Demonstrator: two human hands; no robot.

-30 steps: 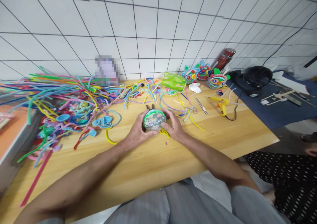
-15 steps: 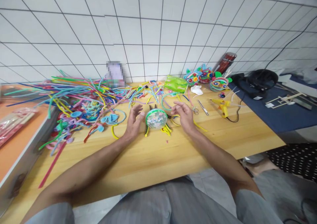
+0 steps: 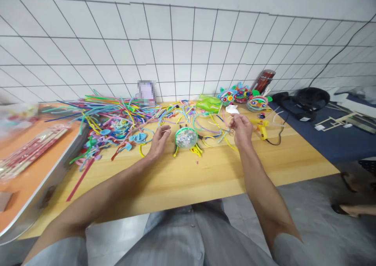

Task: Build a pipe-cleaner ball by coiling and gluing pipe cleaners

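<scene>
A round dome with a green rim and speckled filling [image 3: 186, 137] rests on the wooden table [image 3: 205, 176], on top of yellow-handled pliers [image 3: 195, 151]. My left hand [image 3: 158, 140] hovers just left of the dome, fingers apart and slightly curled, holding nothing. My right hand [image 3: 241, 128] is further right, clear of the dome, above small scissors [image 3: 230, 132] and next to a yellow glue gun [image 3: 261, 126]. Its fingertips are pinched together; what they hold, if anything, is too small to make out.
A big heap of coloured pipe cleaners [image 3: 108, 117] covers the table's left and back. A green packet [image 3: 209, 103], finished colourful balls [image 3: 241, 94] and a red cylinder [image 3: 265, 79] stand by the tiled wall. An orange tray [image 3: 26, 160] lies at left. Another person's foot [image 3: 352, 209] shows on the floor at right.
Both hands let go of the dome and drew apart. My right hand moved right and away towards the scissors and closed its fingertips. The view shifted upward.
</scene>
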